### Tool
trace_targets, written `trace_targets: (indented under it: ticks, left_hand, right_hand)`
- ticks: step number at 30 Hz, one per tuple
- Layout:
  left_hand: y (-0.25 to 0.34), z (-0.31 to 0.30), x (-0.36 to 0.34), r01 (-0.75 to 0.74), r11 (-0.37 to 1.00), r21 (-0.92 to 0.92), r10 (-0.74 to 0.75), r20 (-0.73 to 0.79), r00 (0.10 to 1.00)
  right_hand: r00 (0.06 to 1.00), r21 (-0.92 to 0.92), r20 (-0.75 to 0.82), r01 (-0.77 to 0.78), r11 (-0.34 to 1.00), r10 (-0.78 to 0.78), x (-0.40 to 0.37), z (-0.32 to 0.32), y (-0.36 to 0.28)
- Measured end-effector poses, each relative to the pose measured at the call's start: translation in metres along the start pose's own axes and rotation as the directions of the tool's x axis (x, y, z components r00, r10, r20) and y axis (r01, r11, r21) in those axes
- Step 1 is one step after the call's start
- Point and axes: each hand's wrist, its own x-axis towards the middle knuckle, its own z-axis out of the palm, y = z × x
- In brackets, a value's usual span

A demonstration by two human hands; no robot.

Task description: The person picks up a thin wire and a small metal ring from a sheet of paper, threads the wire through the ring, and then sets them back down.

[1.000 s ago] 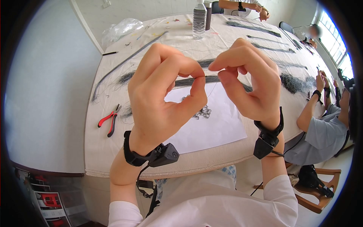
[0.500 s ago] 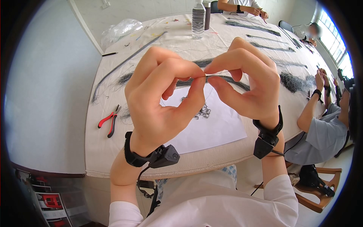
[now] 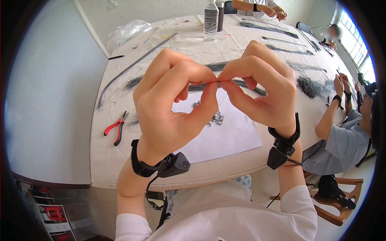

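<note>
My left hand (image 3: 173,100) and my right hand (image 3: 261,88) meet fingertip to fingertip above the table, each in a thumb-and-forefinger pinch. Between them is a thin wire, mostly covered by the fingers; a fine strand of it (image 3: 223,97) hangs below the pinch. Under my hands lies a white sheet of paper (image 3: 233,138), with a small pile of dark metal rings (image 3: 217,118) on it. Just behind the paper, partly hidden by my hands, stretches a bundle of dark wire (image 3: 215,67).
Red-handled pliers (image 3: 116,127) lie left of my left hand. A clear water bottle (image 3: 210,22) and a dark flask (image 3: 220,16) stand farther back. More wire bundles (image 3: 268,30) and a tangled wire heap (image 3: 313,86) spread rightward. Other people sit along the far and right edges.
My right fingertips have closed into a pinch and come against my left fingertips. Half a second ago a small gap with wire showed between them.
</note>
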Motion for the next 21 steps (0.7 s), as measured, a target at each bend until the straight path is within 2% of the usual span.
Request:
trace_targets:
  ticks: [4, 6, 10, 12, 15, 16, 18, 20, 21]
  left_hand:
    - [0.001, 0.001, -0.001, -0.001, 1.000, -0.017, 0.001, -0.008, 1.000]
    - [0.002, 0.001, 0.000, -0.020, 1.000, -0.014, 0.020, -0.009, 1.000]
    - [0.004, -0.002, 0.000, 0.016, 1.000, 0.014, -0.016, -0.021, 1.000]
    - [0.005, -0.004, 0.001, 0.030, 0.999, 0.015, -0.030, -0.015, 0.999]
    - [0.008, -0.005, 0.002, 0.039, 0.999, -0.037, -0.039, 0.014, 0.999]
    - [0.009, -0.006, 0.002, 0.086, 0.990, -0.109, -0.081, 0.053, 0.995]
    - [0.011, -0.007, 0.002, 0.134, 0.975, -0.178, -0.119, 0.094, 0.988]
    - [0.013, -0.006, 0.002, 0.271, 0.894, -0.357, -0.227, 0.160, 0.961]
    - [0.012, -0.005, 0.002, 0.270, 0.894, -0.356, -0.227, 0.159, 0.961]
  right_hand:
    - [0.999, 0.052, 0.038, 0.019, 0.998, -0.021, 0.001, -0.004, 0.001]
    - [0.995, 0.124, 0.068, -0.080, 0.989, 0.072, 0.003, -0.007, -0.003]
    - [0.991, 0.158, 0.048, -0.133, 0.978, 0.127, 0.000, -0.007, -0.001]
    - [0.982, 0.229, 0.091, -0.185, 0.956, 0.168, 0.001, -0.009, -0.001]
    - [0.971, 0.314, 0.150, -0.225, 0.922, 0.186, 0.001, -0.012, 0.002]
    - [0.971, 0.313, 0.150, -0.226, 0.922, 0.187, 0.001, -0.011, 0.004]
    - [0.957, 0.484, 0.141, -0.291, 0.825, 0.255, -0.002, -0.007, 0.009]
    - [0.956, 0.496, 0.159, -0.293, 0.817, 0.246, -0.002, -0.008, 0.011]
    - [0.955, 0.509, 0.179, -0.295, 0.808, 0.236, -0.002, -0.008, 0.012]
